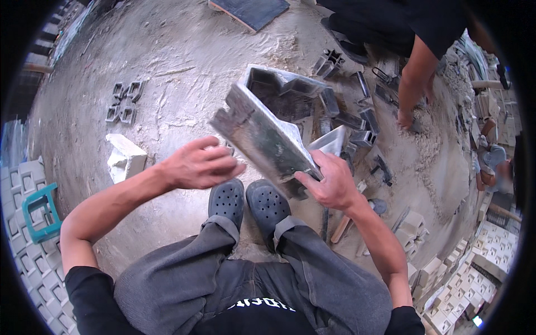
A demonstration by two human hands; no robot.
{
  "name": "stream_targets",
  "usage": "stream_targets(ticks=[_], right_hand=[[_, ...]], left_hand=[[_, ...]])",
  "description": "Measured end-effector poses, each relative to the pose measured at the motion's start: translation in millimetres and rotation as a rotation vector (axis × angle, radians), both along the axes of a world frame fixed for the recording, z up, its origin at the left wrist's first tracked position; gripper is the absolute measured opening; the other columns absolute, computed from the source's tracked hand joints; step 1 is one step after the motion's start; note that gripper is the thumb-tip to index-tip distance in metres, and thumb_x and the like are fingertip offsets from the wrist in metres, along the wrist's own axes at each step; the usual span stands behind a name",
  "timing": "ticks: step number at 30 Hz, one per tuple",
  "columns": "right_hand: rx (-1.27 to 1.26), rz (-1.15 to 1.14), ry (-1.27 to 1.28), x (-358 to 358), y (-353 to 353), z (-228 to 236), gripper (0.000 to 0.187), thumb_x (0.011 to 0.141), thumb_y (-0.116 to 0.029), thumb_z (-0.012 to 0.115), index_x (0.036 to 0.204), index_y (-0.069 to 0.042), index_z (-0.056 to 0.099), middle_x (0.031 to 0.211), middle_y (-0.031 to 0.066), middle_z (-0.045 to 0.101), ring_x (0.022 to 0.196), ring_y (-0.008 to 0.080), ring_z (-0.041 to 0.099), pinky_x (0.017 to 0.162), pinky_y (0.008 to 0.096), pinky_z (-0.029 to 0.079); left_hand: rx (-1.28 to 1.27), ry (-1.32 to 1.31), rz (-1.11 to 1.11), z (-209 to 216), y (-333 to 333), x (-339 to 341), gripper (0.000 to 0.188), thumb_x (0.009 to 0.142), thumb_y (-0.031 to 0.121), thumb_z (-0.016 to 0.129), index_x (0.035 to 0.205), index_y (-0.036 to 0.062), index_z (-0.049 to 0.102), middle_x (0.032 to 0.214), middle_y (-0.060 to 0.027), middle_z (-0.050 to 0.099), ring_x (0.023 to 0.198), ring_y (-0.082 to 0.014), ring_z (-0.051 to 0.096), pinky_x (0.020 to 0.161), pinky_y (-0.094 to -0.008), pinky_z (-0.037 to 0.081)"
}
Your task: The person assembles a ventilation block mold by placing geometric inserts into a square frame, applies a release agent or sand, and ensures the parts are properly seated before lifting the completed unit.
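Right hand [334, 181]: clamped on the lower right end of the metal panel, thumb on the near face, other fingers toward the far edge
Left hand [202, 164]: fingers half curled and blurred, near the panel's long lower edge; cannot tell whether they touch it or hold anything small
Metal panel [265, 137]: raised above the ground in front of the person, slanting from upper left to lower right, with a notched upper left end, a pale upper edge and a stained grey-green face
Metal frame [307, 85]: just beyond the panel, partly hidden by it, dark inside with a zigzag wall
Metal pieces [365, 138]: small dark hollow forms scattered to the right of the frame
Star-shaped form [329, 63]: upright on the ground, near the frame's far right corner
Linked metal cells [128, 96]: on the ground well to the left of the frame
White block [127, 159]: on the ground beyond the left forearm
Shoes [226, 202]: dark, perforated, side by side below the left hand and panel
Co-worker's hand [409, 120]: at upper right, down at the loose pale rubble [430, 134]
Teal stool [39, 212]: at far left, beside stacked pale blocks [30, 273]
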State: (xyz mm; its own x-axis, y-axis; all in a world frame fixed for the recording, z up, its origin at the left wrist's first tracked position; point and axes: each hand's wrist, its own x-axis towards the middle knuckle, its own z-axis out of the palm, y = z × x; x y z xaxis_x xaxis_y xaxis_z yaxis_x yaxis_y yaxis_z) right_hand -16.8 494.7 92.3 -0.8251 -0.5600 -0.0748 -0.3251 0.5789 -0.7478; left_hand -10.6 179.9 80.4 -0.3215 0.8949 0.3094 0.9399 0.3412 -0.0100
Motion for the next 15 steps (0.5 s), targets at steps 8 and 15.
stream_targets(ticks=[8, 15], right_hand=[[0.244, 0.258, 0.420, 8.1, 42.5, -51.7, 0.024, 0.073, -0.014, 0.074, 0.090, -0.004, 0.061, 0.061, 0.0090, 0.056, 0.057, 0.0247, 0.053, 0.062, 0.0347, 0.038], [0.208, 0.267, 0.508, 13.7, 42.3, -83.2, 0.019, 0.076, -0.012, 0.068, 0.090, -0.004, 0.059, 0.061, 0.0046, 0.052, 0.062, 0.0197, 0.054, 0.065, 0.0334, 0.038]], left_hand=[[-0.121, -0.388, 0.421, -13.9, -73.7, 11.3, 0.022, 0.081, 0.015, 0.069, 0.103, 0.0117, 0.067, 0.087, -0.0016, 0.063, 0.083, -0.0171, 0.061, 0.072, -0.0322, 0.047], [0.027, -0.866, 0.911, -103.8, -44.5, 5.4, 0.073, 0.078, 0.043, 0.071, 0.136, 0.0100, 0.042, 0.108, -0.0136, 0.063, 0.100, -0.0313, 0.061, 0.086, -0.0408, 0.048]])
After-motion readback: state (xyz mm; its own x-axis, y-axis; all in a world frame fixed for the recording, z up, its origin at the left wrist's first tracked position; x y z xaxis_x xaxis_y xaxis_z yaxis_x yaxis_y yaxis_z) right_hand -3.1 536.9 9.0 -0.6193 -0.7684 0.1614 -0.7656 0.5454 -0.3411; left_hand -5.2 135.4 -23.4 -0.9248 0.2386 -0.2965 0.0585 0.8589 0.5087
